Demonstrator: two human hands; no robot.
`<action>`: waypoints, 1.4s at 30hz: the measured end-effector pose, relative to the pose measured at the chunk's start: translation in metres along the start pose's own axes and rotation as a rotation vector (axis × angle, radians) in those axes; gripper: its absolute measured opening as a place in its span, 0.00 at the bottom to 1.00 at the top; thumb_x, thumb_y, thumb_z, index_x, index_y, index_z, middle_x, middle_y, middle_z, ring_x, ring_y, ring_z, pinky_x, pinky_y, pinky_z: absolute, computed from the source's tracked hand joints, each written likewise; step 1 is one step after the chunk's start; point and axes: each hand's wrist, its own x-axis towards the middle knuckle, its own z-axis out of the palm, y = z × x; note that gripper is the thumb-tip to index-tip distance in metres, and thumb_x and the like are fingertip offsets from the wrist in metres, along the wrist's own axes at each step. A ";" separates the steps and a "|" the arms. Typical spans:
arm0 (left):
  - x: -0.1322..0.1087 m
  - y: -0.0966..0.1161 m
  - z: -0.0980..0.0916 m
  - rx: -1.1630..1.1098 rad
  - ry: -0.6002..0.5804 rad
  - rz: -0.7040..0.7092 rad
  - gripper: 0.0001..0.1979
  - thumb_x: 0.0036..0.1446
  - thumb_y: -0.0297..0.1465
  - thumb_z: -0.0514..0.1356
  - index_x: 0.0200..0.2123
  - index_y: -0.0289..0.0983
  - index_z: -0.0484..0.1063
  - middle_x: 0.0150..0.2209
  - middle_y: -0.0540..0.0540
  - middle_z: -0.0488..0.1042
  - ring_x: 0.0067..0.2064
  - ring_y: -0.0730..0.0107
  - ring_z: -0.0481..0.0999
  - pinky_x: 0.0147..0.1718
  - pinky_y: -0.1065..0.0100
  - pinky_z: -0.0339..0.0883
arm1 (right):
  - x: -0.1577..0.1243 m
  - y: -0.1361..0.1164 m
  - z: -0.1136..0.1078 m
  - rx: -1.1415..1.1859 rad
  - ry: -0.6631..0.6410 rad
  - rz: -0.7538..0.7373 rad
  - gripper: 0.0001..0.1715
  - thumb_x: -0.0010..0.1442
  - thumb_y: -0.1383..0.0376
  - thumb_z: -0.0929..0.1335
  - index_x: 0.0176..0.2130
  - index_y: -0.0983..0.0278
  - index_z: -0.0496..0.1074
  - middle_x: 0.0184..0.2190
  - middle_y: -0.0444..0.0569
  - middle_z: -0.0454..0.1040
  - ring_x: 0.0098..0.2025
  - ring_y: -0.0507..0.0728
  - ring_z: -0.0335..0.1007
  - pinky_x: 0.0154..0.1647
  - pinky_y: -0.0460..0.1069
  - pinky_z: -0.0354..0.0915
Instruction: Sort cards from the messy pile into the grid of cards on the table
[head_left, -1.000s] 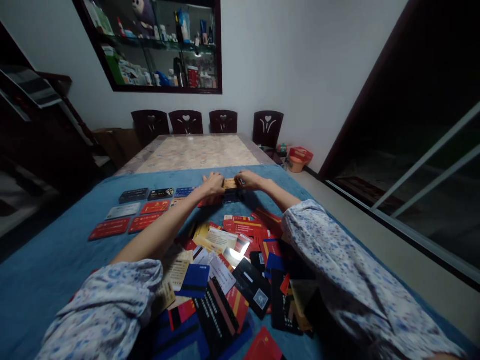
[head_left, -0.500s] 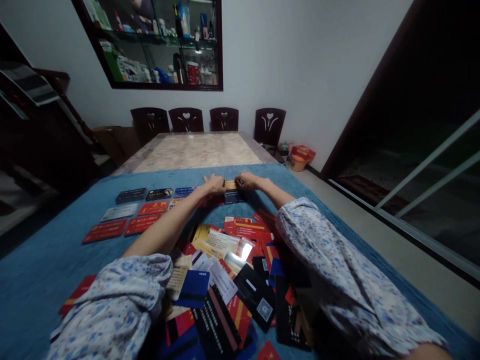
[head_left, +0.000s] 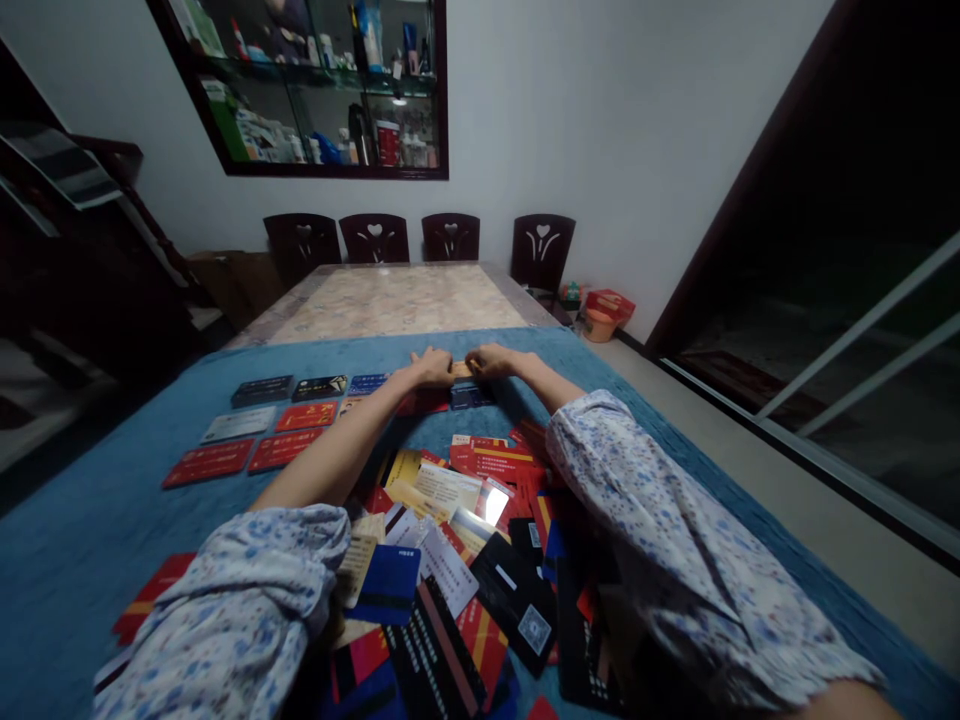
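Both arms reach far forward over a blue cloth point(head_left: 97, 500). My left hand point(head_left: 430, 366) and my right hand point(head_left: 489, 360) pinch the two ends of a tan card point(head_left: 460, 369), held low at the far edge of the cloth. Just below the hands lie a red card point(head_left: 424, 402) and a dark blue card point(head_left: 469, 396). A loose pile of cards point(head_left: 457, 560) in red, black, blue and cream lies between my forearms, near me. To the left, cards are laid out in neat rows point(head_left: 270, 420).
Past the cloth the marble table top point(head_left: 390, 300) runs to several dark chairs point(head_left: 375, 237) at the wall. A glass cabinet point(head_left: 315, 80) hangs above them. A red bin point(head_left: 609, 312) sits on the floor at right, beside a sliding glass door point(head_left: 862, 340).
The hands and the tan card have stayed at the same spot, lowering slightly toward the cloth. My view has shifted a little, nothing else moved.
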 end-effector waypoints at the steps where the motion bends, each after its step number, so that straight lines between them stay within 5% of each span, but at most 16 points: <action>1: 0.000 0.000 0.000 0.003 -0.003 0.002 0.16 0.53 0.33 0.59 0.45 0.37 0.78 0.53 0.35 0.75 0.59 0.43 0.66 0.55 0.41 0.64 | 0.001 0.000 0.001 -0.011 -0.001 0.002 0.25 0.57 0.67 0.70 0.55 0.63 0.75 0.51 0.51 0.78 0.49 0.57 0.75 0.41 0.43 0.65; 14: 0.003 0.000 0.002 0.015 -0.015 0.019 0.15 0.52 0.31 0.59 0.43 0.38 0.76 0.51 0.37 0.76 0.59 0.44 0.65 0.55 0.41 0.63 | 0.009 0.002 0.006 -0.033 0.001 -0.010 0.26 0.55 0.69 0.71 0.54 0.60 0.75 0.48 0.51 0.80 0.49 0.57 0.76 0.41 0.43 0.65; 24: -0.002 -0.003 0.003 0.042 0.061 0.060 0.28 0.51 0.34 0.60 0.57 0.37 0.68 0.58 0.33 0.70 0.62 0.40 0.60 0.54 0.40 0.60 | 0.005 0.006 0.010 -0.020 0.076 0.009 0.40 0.54 0.68 0.72 0.64 0.63 0.65 0.58 0.61 0.71 0.53 0.62 0.74 0.51 0.48 0.68; 32: -0.023 0.004 -0.004 0.009 0.147 0.088 0.28 0.53 0.31 0.56 0.59 0.37 0.67 0.58 0.34 0.68 0.62 0.42 0.60 0.53 0.43 0.59 | -0.021 0.010 -0.002 0.002 0.104 0.010 0.39 0.54 0.69 0.71 0.64 0.65 0.65 0.57 0.60 0.71 0.51 0.60 0.74 0.50 0.47 0.67; 42: -0.064 0.034 -0.004 -0.064 0.235 0.240 0.26 0.51 0.23 0.55 0.53 0.41 0.75 0.59 0.39 0.70 0.61 0.46 0.59 0.54 0.44 0.55 | -0.069 0.009 -0.008 0.019 0.126 -0.024 0.26 0.56 0.76 0.66 0.53 0.63 0.77 0.44 0.50 0.81 0.45 0.55 0.76 0.41 0.44 0.63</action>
